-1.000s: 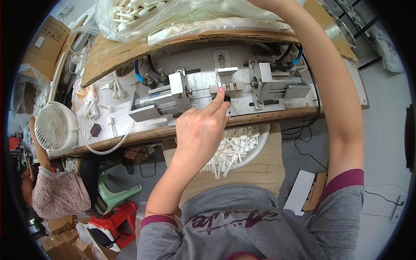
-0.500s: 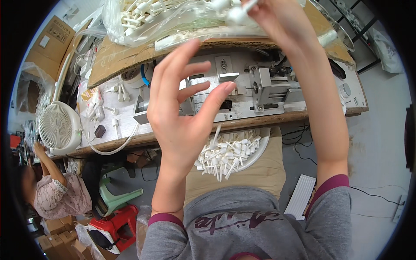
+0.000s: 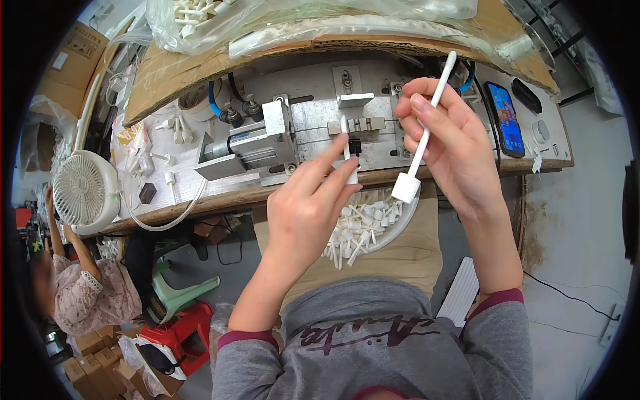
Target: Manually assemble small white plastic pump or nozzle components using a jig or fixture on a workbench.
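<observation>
My right hand (image 3: 467, 150), raised right of centre, pinches a white plastic stick (image 3: 425, 143). Its rounded tip points up and its wider, blocky head hangs below the fingers. Closed around a second white stick (image 3: 345, 125) is my left hand (image 3: 303, 210), at the front of the metal fixture (image 3: 320, 143). That stick stands roughly upright, partly covered by the fingers, its head near the bench edge. Just beyond its upper end sits a small slotted metal block (image 3: 375, 124). In my lap, a pale tray (image 3: 403, 223) holds many similar white sticks.
A cardboard sheet (image 3: 180, 80) overhangs the back of the bench, bearing a clear plastic bag (image 3: 280, 17) with more white sticks. A phone (image 3: 505, 120) lies at right. A white fan (image 3: 87, 192) stands at left; another person (image 3: 93, 293) sits beyond it.
My right hand has come down from the bag toward me with a white stick. My left hand was open in the air; it has lowered to the fixture's front and closed on another stick.
</observation>
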The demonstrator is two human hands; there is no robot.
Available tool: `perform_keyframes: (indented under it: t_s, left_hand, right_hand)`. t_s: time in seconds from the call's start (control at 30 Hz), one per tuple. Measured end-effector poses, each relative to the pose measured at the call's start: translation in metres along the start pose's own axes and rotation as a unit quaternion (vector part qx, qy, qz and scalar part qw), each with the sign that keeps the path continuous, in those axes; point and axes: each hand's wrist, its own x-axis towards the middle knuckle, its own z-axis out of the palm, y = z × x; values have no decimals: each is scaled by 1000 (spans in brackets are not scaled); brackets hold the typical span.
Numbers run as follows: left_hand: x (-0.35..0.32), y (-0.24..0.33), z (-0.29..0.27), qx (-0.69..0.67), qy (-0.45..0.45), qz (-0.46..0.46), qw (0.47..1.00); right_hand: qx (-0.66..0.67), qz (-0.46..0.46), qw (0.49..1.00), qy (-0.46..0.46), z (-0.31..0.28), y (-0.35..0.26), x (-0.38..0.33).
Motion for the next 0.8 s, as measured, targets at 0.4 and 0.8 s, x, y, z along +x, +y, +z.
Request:
perform_keyframes:
  t_s: [0.4,0.8]
  left_hand:
    - [16,-4,7,147,-65,45,986]
    - [1,31,-14,-136,-20,37,990]
  right_hand:
    - [18,-10,999,40,-1,11,-13]
    - [2,-34,997,71,4,30,-16]
